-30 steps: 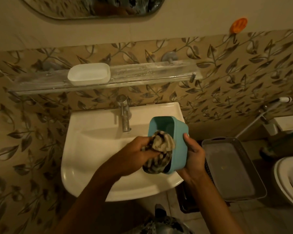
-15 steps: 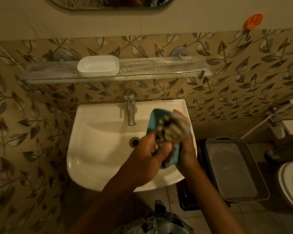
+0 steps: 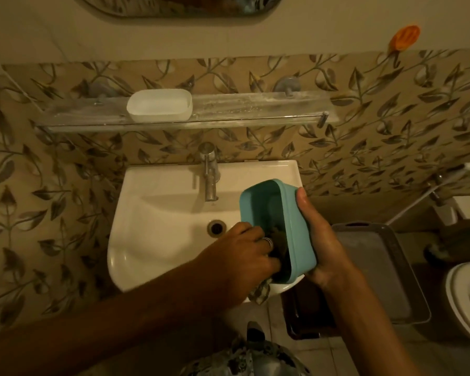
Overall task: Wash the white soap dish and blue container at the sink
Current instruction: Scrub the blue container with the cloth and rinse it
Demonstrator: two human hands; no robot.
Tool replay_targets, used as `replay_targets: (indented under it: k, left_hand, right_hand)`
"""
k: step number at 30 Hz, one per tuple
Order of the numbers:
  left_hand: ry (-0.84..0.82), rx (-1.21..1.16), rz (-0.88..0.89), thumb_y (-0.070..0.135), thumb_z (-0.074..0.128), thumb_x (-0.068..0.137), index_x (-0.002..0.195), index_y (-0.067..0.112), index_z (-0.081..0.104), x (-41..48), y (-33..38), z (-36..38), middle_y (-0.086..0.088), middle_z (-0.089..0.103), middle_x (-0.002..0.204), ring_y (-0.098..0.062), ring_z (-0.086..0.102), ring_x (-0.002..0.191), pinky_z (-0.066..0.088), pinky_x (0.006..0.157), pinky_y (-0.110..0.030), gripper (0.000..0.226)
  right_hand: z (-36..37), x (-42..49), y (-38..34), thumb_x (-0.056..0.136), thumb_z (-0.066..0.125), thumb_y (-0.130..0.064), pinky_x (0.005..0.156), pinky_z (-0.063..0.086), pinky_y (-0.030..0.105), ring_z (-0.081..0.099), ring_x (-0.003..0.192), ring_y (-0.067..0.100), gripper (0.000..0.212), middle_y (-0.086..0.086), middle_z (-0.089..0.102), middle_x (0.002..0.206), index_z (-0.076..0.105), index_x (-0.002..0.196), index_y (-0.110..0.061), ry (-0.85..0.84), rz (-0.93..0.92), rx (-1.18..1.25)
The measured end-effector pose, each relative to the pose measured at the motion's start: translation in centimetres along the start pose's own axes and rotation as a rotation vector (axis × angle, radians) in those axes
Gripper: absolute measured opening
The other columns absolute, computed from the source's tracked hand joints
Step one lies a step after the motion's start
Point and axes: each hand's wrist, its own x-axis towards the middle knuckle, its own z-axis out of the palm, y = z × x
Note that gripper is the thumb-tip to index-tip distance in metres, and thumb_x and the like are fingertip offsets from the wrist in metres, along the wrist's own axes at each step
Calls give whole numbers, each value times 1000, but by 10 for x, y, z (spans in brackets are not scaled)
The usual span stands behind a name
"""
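Observation:
The blue container [image 3: 293, 213] is tipped on its side over the right part of the white sink [image 3: 158, 213], its mouth facing left. My right hand [image 3: 323, 248] grips it from the outside, thumb along its upper wall. My left hand [image 3: 242, 256] is shut on a patterned cloth [image 3: 278, 248] and pushes it into the container's near end; a corner of the cloth hangs below. The white soap dish [image 3: 159, 105] sits upright on the glass shelf [image 3: 255, 112] above the tap [image 3: 209, 175].
A grey tray [image 3: 385, 270] lies on a stand right of the sink. The toilet [image 3: 467, 294] is at the far right edge, with a hose sprayer on the wall above it. An orange holder [image 3: 404, 36] is stuck high on the wall. The drain [image 3: 216, 227] is uncovered.
The cloth moved from the container's upper end down into its near end. The container's mouth shows again, and my right thumb shifted along its upper wall.

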Motion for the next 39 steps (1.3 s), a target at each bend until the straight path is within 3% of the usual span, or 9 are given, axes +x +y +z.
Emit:
replay_targets:
  k: [3, 7, 13, 15, 19, 24, 28, 35, 39]
  left_hand:
    - [0, -566, -283, 20, 44, 82, 104, 18, 66, 2, 13, 0, -5, 69, 102, -20, 63, 96, 53, 87, -40, 31]
    - [75, -1292, -593, 3, 47, 87, 94, 41, 63, 8, 13, -14, 14, 63, 97, 6, 61, 90, 50, 76, -5, 42]
    - [275, -2249, -617, 25, 52, 76, 88, 13, 75, 16, -3, -33, -6, 73, 85, -14, 69, 77, 55, 63, -26, 29]
    - [238, -2201, -530, 28, 60, 78, 83, 17, 78, 16, -9, -34, -2, 76, 83, -11, 72, 78, 57, 63, -23, 22]
    - [349, -1365, -702, 10, 77, 74, 101, 15, 69, 26, -20, -1, -2, 74, 98, -6, 71, 88, 58, 69, -20, 29]
    - [255, -800, -478, 11, 79, 71, 114, 21, 61, 26, -46, 19, 8, 62, 108, -10, 59, 106, 48, 90, -30, 47]
    - [71, -243, -326, 13, 69, 77, 117, 31, 58, 20, -50, 34, 8, 59, 117, -15, 44, 113, 26, 94, -35, 45]
    - [-101, -919, -568, 1, 60, 85, 125, 20, 52, 14, -46, 33, -7, 54, 124, -15, 55, 104, 51, 89, -23, 45]
    - [70, -1549, -618, -4, 56, 84, 120, 18, 57, 3, -59, 8, 0, 64, 118, -8, 64, 107, 54, 84, -19, 42]
  right_hand:
    - [2, -2, -1, 71, 62, -66, 71, 59, 36, 71, 92, 24, 67, 9, 72, 107, 62, 122, -24, 43, -168, 4]
    - [2, -1, 6, 69, 63, -71, 83, 58, 44, 66, 105, 26, 74, 5, 67, 120, 49, 133, -36, 90, -482, -41]
    - [-4, 13, 41, 75, 62, -66, 87, 55, 33, 58, 114, 27, 69, 17, 46, 133, 40, 134, -38, 139, -869, -358]
    - [-8, 20, 52, 77, 64, -61, 91, 53, 30, 55, 118, 22, 67, 19, 40, 135, 36, 134, -41, 133, -914, -401]
    - [-21, 45, 58, 74, 74, -47, 101, 48, 47, 40, 132, 31, 78, -1, 31, 145, 24, 135, -45, 43, -917, -598]
    - [-13, 67, 41, 60, 69, -72, 85, 57, 48, 56, 121, 31, 105, 11, 55, 135, 33, 144, -20, -206, -196, 243]
    - [-25, 85, 23, 76, 60, -62, 97, 45, 45, 54, 112, 29, 73, 15, 56, 124, 53, 132, -14, -234, 156, 382]
    - [1, 97, 29, 68, 67, -48, 73, 55, 34, 68, 82, 23, 54, 12, 69, 95, 66, 110, -12, 3, 41, 193]
    - [11, 96, 32, 81, 56, -44, 76, 58, 33, 66, 91, 22, 64, 14, 64, 109, 49, 134, -8, -32, -194, 166]
